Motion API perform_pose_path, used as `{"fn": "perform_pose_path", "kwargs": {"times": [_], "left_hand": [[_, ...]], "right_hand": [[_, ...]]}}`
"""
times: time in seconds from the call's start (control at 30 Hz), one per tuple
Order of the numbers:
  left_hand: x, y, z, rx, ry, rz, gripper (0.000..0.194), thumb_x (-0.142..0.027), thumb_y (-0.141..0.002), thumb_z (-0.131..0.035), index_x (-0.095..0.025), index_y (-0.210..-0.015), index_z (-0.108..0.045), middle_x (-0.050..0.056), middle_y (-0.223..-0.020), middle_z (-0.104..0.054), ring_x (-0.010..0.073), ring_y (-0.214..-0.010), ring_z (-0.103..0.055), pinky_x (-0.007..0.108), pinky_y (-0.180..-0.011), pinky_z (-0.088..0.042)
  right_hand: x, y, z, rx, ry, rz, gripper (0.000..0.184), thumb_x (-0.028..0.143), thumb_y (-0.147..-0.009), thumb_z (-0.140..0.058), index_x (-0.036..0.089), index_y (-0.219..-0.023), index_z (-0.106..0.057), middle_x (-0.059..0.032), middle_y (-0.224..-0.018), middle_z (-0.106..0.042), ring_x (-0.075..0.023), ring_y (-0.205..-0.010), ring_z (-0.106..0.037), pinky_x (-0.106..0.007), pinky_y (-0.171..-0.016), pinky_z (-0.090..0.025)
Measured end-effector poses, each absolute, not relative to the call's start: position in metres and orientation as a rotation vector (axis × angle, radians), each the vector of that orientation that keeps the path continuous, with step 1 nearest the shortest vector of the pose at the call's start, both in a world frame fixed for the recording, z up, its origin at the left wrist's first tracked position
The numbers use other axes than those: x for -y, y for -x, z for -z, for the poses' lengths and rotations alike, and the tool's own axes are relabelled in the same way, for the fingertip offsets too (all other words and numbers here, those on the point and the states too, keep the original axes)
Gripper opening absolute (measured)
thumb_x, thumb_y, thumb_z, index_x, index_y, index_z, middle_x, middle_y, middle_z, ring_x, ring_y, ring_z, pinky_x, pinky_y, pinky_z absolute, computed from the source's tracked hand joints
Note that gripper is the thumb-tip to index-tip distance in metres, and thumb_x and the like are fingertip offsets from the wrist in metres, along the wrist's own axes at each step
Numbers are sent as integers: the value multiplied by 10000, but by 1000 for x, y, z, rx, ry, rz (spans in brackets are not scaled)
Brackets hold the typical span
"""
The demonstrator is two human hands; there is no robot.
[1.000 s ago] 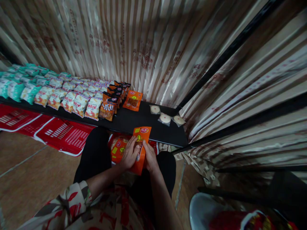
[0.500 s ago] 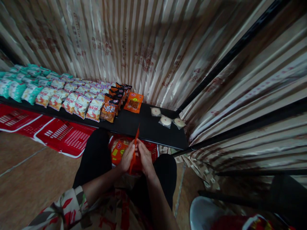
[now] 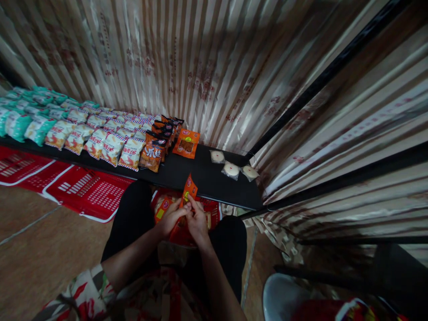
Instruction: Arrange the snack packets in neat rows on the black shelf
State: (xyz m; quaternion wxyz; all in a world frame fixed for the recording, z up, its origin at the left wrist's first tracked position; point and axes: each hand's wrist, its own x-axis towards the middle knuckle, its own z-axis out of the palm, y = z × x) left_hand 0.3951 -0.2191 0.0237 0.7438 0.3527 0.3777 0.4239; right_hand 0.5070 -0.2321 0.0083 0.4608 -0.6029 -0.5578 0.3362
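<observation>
An orange snack packet [image 3: 189,183] is held upright and tilted between both hands, above a red basket [image 3: 216,213] at my knees. My left hand [image 3: 172,218] grips it from the left, and my right hand [image 3: 198,219] closes on it from the right, with the fingertips of both meeting at its middle. Beneath the hands, another orange packet [image 3: 162,208] lies in the basket, partly covered. On the black shelf [image 3: 214,183] just beyond lies a flat orange packet [image 3: 186,143] with a window showing brown sticks.
Rows of white snack bags [image 3: 132,152], teal bags [image 3: 39,128] and brown-black bags [image 3: 152,152] stand along the shelf's left. Several round white wrapped pieces [image 3: 230,169] lie at its right end. Red baskets [image 3: 88,191] sit below left; a black pole [image 3: 301,102] rises at right.
The packet in my hands has turned from edge-on so its printed front now shows. My right hand's fingers have moved over its front, and the left hand has shifted slightly left.
</observation>
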Motion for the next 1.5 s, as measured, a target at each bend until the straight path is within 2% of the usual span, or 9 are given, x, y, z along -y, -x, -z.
{"fn": "perform_pose_path", "kwargs": {"times": [0.17,0.3,0.43,0.7,0.77,0.83,0.97,1.2,1.5], "left_hand": [[215,-392,-30,-846,-678,-971,385,-207,-590,-634,-143,-969,-627,50,-884,-688,230,-888,-640,307,-797,-476],[211,-393,-34,-915,-583,-1019,318,-301,-603,-640,-132,-873,-629,39,-785,-682,224,-821,-650,297,-721,-497],[207,-393,-31,-896,-562,-1061,359,-320,-604,-675,-125,-901,-624,45,-789,-687,218,-807,-654,305,-728,-503],[186,-379,-11,-1076,-671,-1058,240,-283,-668,-620,-153,-864,-670,35,-741,-706,263,-845,-653,352,-750,-501],[180,-375,-7,-1132,-694,-1052,223,-285,-668,-629,-155,-842,-679,30,-718,-704,265,-847,-651,350,-765,-491],[175,-373,-5,-1137,-688,-1047,227,-297,-665,-638,-158,-839,-681,25,-713,-702,256,-835,-652,341,-766,-487],[166,-373,-6,-1023,-633,-1023,289,-336,-650,-650,-138,-859,-667,29,-736,-696,235,-790,-658,324,-737,-490],[145,-376,-7,-980,-586,-968,263,-336,-631,-660,-134,-798,-648,33,-727,-685,229,-788,-657,317,-728,-492],[126,-380,-28,-802,-474,-910,277,-281,-625,-651,-108,-840,-632,55,-706,-689,230,-700,-664,331,-689,-503]], "right_hand": [[231,-501,-16,1440,1524,-756,397,289,-812,-488,275,-1193,-597,-35,-847,-549,-169,-797,-534,-282,-735,-473],[231,-498,-18,1450,1530,-735,386,288,-809,-502,297,-1182,-600,-33,-876,-562,-171,-810,-545,-287,-743,-485],[230,-495,-16,1467,1546,-732,361,280,-812,-518,293,-1160,-610,-38,-935,-576,-169,-855,-564,-292,-785,-486],[229,-500,-9,1374,1687,-553,411,336,-776,-573,225,-1171,-589,-86,-1162,-561,-227,-1076,-519,-382,-947,-406],[226,-505,-4,1265,1721,-585,491,383,-729,-628,200,-1182,-575,-100,-1115,-593,-234,-1014,-553,-378,-890,-437],[223,-509,3,1138,1691,-776,503,424,-703,-652,208,-1151,-582,-69,-957,-654,-208,-846,-607,-341,-773,-477],[218,-512,11,922,1479,-1184,318,475,-677,-661,228,-874,-630,16,-663,-649,-150,-578,-583,-274,-603,-463],[209,-508,4,771,1320,-1279,308,485,-645,-677,232,-778,-561,20,-669,-634,-155,-615,-582,-259,-581,-441],[177,-521,7,891,1498,-1006,261,461,-666,-639,216,-724,-572,47,-565,-532,-124,-518,-475,-235,-520,-383]]}}
